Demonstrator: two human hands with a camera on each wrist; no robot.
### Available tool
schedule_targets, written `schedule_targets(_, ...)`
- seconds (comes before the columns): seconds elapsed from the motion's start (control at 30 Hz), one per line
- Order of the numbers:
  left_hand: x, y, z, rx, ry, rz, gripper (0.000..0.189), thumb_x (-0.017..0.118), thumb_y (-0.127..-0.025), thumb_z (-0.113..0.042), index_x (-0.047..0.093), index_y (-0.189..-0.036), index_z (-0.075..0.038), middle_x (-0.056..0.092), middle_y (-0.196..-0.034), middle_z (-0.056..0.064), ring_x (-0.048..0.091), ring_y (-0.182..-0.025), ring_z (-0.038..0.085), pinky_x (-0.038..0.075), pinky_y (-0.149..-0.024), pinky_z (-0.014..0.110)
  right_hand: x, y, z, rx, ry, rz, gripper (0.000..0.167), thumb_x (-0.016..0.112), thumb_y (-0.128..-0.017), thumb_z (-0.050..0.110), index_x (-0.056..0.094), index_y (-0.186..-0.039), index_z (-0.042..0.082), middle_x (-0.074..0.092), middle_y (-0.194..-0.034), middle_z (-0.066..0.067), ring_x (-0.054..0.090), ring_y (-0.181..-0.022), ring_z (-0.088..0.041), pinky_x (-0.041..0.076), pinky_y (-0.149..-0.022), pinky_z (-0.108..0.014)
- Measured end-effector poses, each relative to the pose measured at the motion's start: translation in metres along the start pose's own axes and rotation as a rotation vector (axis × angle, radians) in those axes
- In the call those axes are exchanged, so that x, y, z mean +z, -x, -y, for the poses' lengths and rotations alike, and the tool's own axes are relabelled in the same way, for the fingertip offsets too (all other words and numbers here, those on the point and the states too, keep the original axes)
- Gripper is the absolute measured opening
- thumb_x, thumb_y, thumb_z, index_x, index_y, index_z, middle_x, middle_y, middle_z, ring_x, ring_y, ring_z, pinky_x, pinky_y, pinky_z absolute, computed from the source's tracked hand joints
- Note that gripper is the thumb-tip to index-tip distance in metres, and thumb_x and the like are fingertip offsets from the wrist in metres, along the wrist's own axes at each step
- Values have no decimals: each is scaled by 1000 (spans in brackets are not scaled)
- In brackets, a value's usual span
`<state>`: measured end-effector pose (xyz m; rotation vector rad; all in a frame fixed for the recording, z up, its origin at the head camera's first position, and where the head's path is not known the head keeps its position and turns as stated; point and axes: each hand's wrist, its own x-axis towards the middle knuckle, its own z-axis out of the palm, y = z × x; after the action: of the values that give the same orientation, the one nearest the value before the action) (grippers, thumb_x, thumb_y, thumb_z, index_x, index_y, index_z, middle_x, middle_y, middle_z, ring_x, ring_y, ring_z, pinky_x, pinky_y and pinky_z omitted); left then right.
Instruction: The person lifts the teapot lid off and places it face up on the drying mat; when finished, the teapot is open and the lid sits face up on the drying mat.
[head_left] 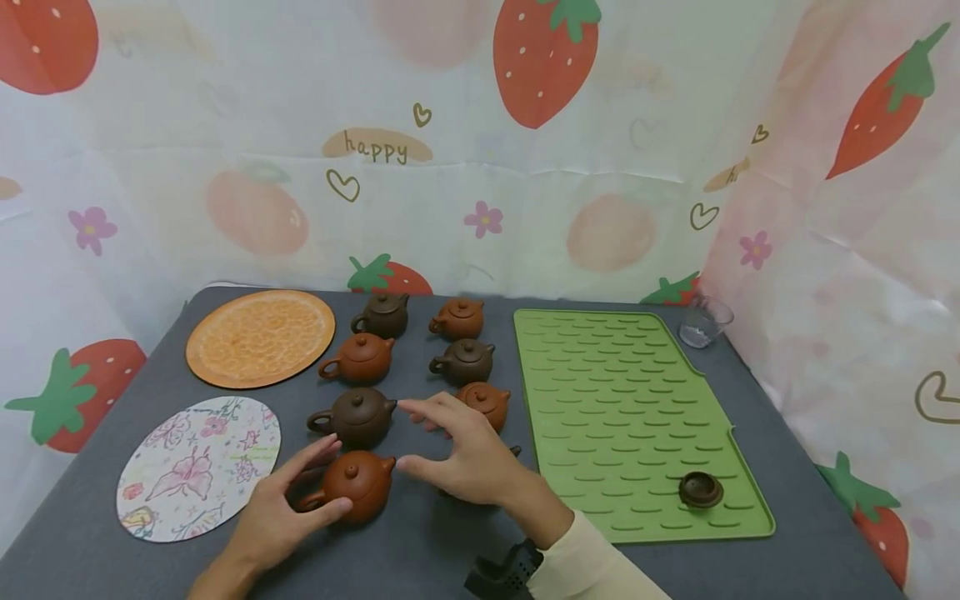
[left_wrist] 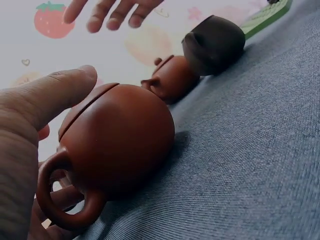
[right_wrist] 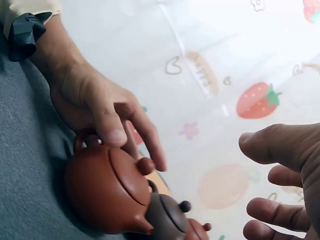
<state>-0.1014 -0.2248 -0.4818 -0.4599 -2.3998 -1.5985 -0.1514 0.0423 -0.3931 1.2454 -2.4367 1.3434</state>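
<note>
A reddish-brown teapot (head_left: 358,487) sits on the dark cloth with its handle to the left and its lid on. My left hand (head_left: 281,508) holds it from the handle side, the thumb on its near side and the fingers behind. To the right of its spout, my right hand (head_left: 468,454) hovers empty, with thumb and fingers spread apart. Just behind stands a dark brown teapot (head_left: 360,417). Beneath the right hand, another dark teapot (left_wrist: 215,45) is mostly hidden in the head view. A reddish-brown teapot (head_left: 486,404) is partly covered by the right hand's fingers.
Further teapots stand in two columns behind, including a dark one (head_left: 386,315). At left lie an orange round mat (head_left: 258,337) and a white butterfly-patterned mat (head_left: 198,471). A green ridged mat (head_left: 600,417) carries a small dark lid-like piece (head_left: 701,490). A clear glass (head_left: 703,323) stands back right.
</note>
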Motion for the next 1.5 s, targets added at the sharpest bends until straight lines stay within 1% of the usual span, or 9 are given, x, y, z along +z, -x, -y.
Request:
schedule_targets(0.17, 2, 0, 2, 16, -39, 2, 74, 84, -75, -8, 50, -141, -10, 59, -128, 13, 55, -113, 9, 50, -81, 23, 11, -4, -2, 15, -11, 35, 55, 75, -87, 23, 54, -137, 11, 56, -105, 0, 54, -93, -11, 45, -79, -25)
schedule_targets(0.33, 2, 1, 4, 4, -106, 2, 70, 85, -76, -16, 54, -139, -13, 60, -129, 5, 54, -115, 5, 48, -83, 21, 23, -9, -2, 40, -26, 75, 54, 75, -88, 23, 56, -136, 9, 56, -107, -1, 54, -95, -12, 46, -80, -24)
schedule_targets(0.5, 3, 2, 3, 8, -83, 4, 62, 84, -76, -14, 60, -133, -11, 60, -127, 5, 57, -109, 7, 51, -80, 22, 35, -14, -2, 33, -30, 124, 53, 74, -88, 23, 56, -135, 6, 56, -109, -5, 56, -96, -14, 46, -75, -20)
schedule_targets(0.6, 3, 2, 3, 11, -81, 1, 60, 84, -76, -14, 61, -132, -12, 60, -127, 5, 57, -109, 8, 51, -79, 23, 43, -17, -3, 21, 1, 149, 50, 73, -89, 25, 58, -133, 7, 57, -109, -6, 57, -95, -14, 46, -70, -18)
schedule_targets(0.8, 4, 2, 2, 6, -76, 2, 60, 83, -77, -15, 61, -133, -16, 61, -125, 2, 59, -106, 9, 51, -79, 24, 57, -21, -5, 67, 53, 205, 43, 72, -90, 26, 62, -129, 12, 56, -104, 2, 53, -84, -7, 43, -69, -14)
schedule_targets(0.9, 4, 1, 3, 26, -73, 2, 60, 83, -77, -13, 61, -132, -15, 62, -124, 2, 60, -104, 11, 51, -78, 24, 61, -23, -5, 88, 66, 223, 40, 72, -90, 26, 65, -127, 14, 55, -99, 5, 51, -80, -6, 42, -66, -14)
schedule_targets(1.03, 5, 2, 2, 39, -70, 2, 60, 83, -77, -12, 61, -132, -15, 62, -123, 1, 60, -103, 11, 52, -78, 25, 63, -23, -4, 102, 98, 234, 36, 71, -90, 26, 67, -124, 16, 52, -93, 7, 49, -75, -4, 41, -64, -14)
schedule_targets(1.2, 5, 3, 3, 28, -74, 5, 60, 83, -77, -14, 60, -133, -13, 61, -124, 1, 60, -105, 10, 52, -78, 26, 66, -24, -4, 113, 167, 234, 31, 72, -90, 25, 71, -119, 16, 50, -89, 10, 44, -71, 0, 38, -61, -14)
schedule_targets(1.5, 4, 2, 4, 16, -68, 0, 61, 84, -76, -12, 60, -132, -10, 60, -127, 3, 58, -108, 7, 52, -78, 24, 72, -28, -3, 77, 233, 169, 16, 71, -90, 22, 76, -104, 15, 52, -84, 10, 44, -67, 1, 37, -60, -12)
